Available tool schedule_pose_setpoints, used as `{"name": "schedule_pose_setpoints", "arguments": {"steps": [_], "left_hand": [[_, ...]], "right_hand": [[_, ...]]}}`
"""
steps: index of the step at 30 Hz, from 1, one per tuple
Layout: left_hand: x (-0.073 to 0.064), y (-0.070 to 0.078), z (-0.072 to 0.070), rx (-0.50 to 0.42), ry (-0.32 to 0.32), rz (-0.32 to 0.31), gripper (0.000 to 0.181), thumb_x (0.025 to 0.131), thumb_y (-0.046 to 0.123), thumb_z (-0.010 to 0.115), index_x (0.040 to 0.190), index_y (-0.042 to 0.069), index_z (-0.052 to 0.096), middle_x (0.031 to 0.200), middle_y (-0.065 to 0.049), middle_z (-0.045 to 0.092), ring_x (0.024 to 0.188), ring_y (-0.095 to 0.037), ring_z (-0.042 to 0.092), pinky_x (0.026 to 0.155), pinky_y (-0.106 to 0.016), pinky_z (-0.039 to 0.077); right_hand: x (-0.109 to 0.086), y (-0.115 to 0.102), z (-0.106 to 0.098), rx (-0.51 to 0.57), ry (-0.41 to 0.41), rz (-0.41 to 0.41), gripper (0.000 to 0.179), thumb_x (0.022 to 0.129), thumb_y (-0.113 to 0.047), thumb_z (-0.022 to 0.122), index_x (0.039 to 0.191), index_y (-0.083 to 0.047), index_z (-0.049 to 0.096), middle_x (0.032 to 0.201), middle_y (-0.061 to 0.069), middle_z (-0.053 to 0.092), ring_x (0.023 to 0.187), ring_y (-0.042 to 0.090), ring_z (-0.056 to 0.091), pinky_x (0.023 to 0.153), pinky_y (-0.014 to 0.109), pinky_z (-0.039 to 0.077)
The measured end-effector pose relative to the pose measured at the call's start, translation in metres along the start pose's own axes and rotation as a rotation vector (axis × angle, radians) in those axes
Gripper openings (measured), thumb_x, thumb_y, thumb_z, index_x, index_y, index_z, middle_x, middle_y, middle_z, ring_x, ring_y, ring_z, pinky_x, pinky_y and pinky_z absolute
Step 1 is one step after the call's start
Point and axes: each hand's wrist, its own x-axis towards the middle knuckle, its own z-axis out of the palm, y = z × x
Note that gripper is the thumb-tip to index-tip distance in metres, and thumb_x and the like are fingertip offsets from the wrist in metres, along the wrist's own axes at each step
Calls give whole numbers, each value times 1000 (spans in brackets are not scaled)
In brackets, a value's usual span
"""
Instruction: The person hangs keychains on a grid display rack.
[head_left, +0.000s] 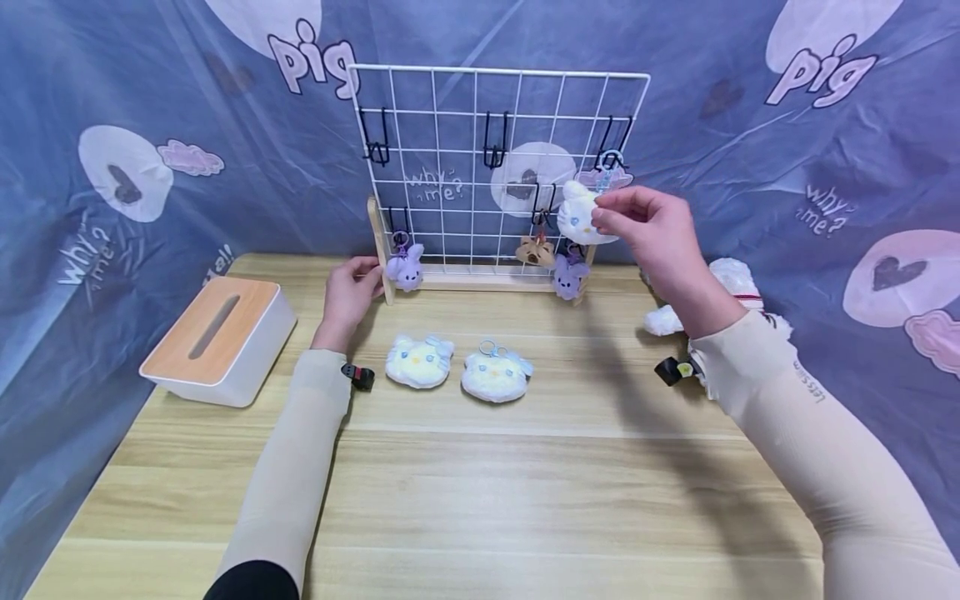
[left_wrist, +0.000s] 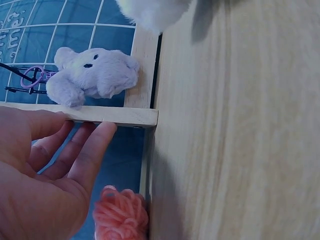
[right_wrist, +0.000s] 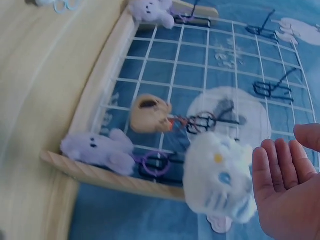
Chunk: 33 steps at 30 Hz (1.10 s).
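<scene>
A white cat plush keychain [head_left: 579, 218] hangs by a light-blue ring at the upper-right hook of the white wire grid rack [head_left: 476, 182]. My right hand [head_left: 651, 229] is at its side, and in the right wrist view the fingers [right_wrist: 276, 162] are extended at the plush's edge, with the thumb held apart. My left hand [head_left: 351, 292] pinches the rack's wooden left side piece [left_wrist: 135, 116], thumb on one face and fingers on the other. Two more white cat plush keychains, one left [head_left: 418, 363] and one right [head_left: 495, 377], lie on the table.
Purple plush keychains hang at the lower left [head_left: 406, 268] and lower right [head_left: 570, 277], near a brown one [head_left: 536, 251]. Black hooks [head_left: 493, 142] line the grid. A tissue box [head_left: 217, 337] stands left; a white plush toy [head_left: 733, 279] lies behind my right arm. Coral yarn [left_wrist: 121, 215] sits behind the rack.
</scene>
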Motion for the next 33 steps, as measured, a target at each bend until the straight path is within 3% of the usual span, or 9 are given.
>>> {"name": "schedule_pose_setpoints", "arguments": {"steps": [7,17,23,29,33], "left_hand": [[0,1,0,-1,0,1,35,115,12,62,146,-5,67,134,-28,68,116,-35,75,99,-28,72],[0,1,0,-4,-2,-5,35,115,12,62,146,-5,67,135,-29,69,113,-32,75,102,-31,72],[-1,1,-1,0,-3,-5,36,116,13,62,146,-5,67,134,-28,68,115,-33,75,102,-29,71],[-1,1,0,-3,-5,1,35,115,13,62,146,-5,67,133,-26,68,112,-30,76,96,-21,71],[-1,2,0,3,-1,0,35,115,12,62,145,-5,68,131,-26,68,111,-29,75,93,-18,71]], "right_hand": [[-12,7,13,-108,-58,27,19,103,-16,83,120,-6,82,95,-23,77,93,-1,69,79,11,58],[-25,16,28,-151,-155,44,30,105,-16,81,129,2,77,100,-23,77,99,-2,71,87,8,60],[-31,24,36,-175,-187,54,29,105,-16,80,128,1,77,107,-19,76,97,0,70,82,9,59],[-34,36,44,-179,-224,65,26,106,-15,78,128,-1,78,102,-19,78,92,2,68,74,14,57],[-36,45,51,-166,-254,78,27,106,-16,79,128,0,77,109,-8,80,92,3,67,75,14,57]]}}
